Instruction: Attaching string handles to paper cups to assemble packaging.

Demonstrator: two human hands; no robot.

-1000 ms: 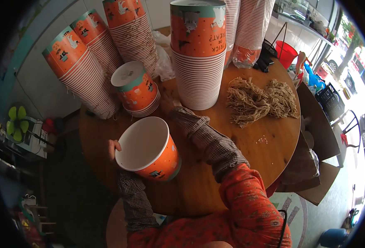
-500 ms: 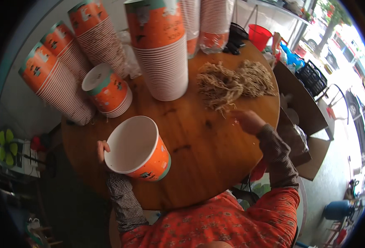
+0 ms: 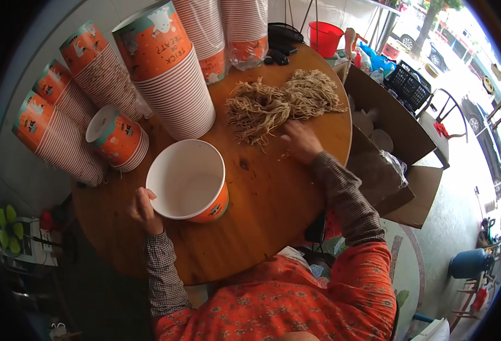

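A large orange paper bucket (image 3: 212,211) with a green base band and white inside stands on the wooden table, its mouth tipped slightly toward me. My left hand (image 3: 143,210) holds its left side, fingertips at the rim. To the right, my right hand (image 3: 303,142) reaches the near edge of a tan bundle of thin twisted paper cords (image 3: 287,102). Its fingers look stretched out and apart, the tips touching or almost touching the loose strands. Small crumbs lie beside that hand.
Behind the bucket rises a tall stack of nested buckets (image 3: 168,74); several more stacks (image 3: 54,133) line the left, with a short stack (image 3: 122,139) before them. A red pail (image 3: 325,37) stands past the far edge. Cardboard boxes (image 3: 384,153) stand right of the round table (image 3: 250,227).
My right hand has moved forward to the cord bundle. The bucket has gone from tilted to more upright, my left hand still at its side. The whole view has shifted.
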